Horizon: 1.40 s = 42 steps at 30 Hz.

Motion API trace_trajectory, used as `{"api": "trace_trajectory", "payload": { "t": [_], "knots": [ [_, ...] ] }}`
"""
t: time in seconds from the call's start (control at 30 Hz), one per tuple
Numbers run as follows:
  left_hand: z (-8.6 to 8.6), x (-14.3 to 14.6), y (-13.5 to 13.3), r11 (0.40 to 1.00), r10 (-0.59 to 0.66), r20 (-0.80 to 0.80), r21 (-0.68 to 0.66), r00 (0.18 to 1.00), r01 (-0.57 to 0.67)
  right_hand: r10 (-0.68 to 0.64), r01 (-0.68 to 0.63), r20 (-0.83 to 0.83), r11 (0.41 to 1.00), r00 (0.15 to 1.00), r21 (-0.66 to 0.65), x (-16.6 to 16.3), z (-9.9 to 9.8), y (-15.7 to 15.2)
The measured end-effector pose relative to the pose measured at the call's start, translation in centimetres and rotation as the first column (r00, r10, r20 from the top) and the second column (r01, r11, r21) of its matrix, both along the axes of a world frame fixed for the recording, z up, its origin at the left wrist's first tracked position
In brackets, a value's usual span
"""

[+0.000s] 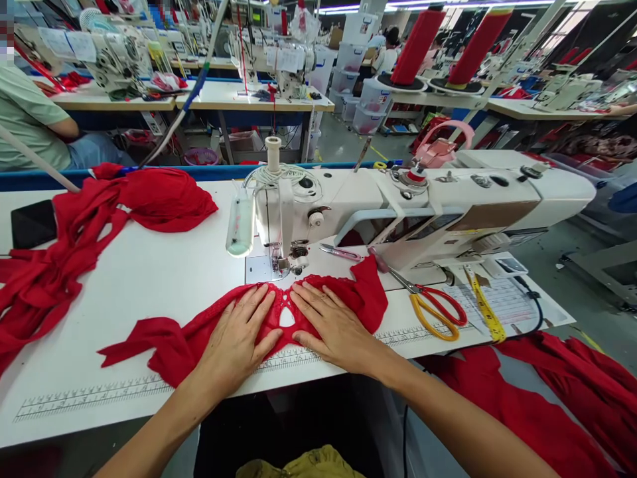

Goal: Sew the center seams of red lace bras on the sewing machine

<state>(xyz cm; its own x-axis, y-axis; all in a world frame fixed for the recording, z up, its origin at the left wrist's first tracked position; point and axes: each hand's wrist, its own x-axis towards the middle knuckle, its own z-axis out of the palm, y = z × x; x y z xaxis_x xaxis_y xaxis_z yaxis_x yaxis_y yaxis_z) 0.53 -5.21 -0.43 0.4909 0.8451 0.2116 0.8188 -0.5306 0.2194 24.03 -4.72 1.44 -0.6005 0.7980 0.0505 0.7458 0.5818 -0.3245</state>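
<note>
A red lace bra [194, 338] lies spread on the white sewing table in front of the needle area. My left hand [241, 332] rests flat on its left cup, fingers stretched out. On the right cup my right hand [331, 322] lies flat as well, fingers extended. Between the hands shows the bra's centre, with a small opening through which the white tabletop is visible. Just beyond the fingertips stands the sewing machine [423, 192], its presser foot [280, 264] above the metal plate. The fabric under both palms is hidden.
Scissors [432, 305] with red and yellow handles and small snips [341, 253] lie right of the needle. A yellow tape measure [485, 305] crosses a paper sheet. Red garments [99, 226] are heaped at left, beside a black phone-like object [34, 224]. More red fabric [522, 398] hangs lower right.
</note>
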Motion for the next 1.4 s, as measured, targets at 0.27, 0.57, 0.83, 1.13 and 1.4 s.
{"api": "trace_trajectory", "payload": {
  "t": [0.27,0.57,0.83,1.13,1.4],
  "knots": [
    [-0.3,-0.1,0.1,0.999,-0.002,-0.028,0.042,1.000,0.003,0.044,-0.044,0.051,0.999,0.998,0.005,0.5,-0.3,0.5],
    [-0.3,0.0,0.1,0.998,0.015,-0.065,0.054,0.998,-0.012,0.044,-0.045,0.078,0.999,0.996,0.019,0.5,-0.5,0.5],
    [-0.5,0.0,0.2,0.996,0.016,-0.062,0.091,0.998,-0.010,0.049,-0.050,0.076,0.999,0.996,0.011,0.5,-0.4,0.6],
    [-0.6,0.0,0.2,0.998,0.018,-0.062,0.057,0.998,-0.015,0.047,-0.048,0.074,0.999,0.996,0.011,0.4,-0.2,0.7],
    [-0.4,0.0,-0.6,0.996,0.051,-0.089,0.073,0.995,-0.045,0.073,-0.072,0.027,0.997,0.997,-0.019,0.2,0.4,1.1]
  ]
}}
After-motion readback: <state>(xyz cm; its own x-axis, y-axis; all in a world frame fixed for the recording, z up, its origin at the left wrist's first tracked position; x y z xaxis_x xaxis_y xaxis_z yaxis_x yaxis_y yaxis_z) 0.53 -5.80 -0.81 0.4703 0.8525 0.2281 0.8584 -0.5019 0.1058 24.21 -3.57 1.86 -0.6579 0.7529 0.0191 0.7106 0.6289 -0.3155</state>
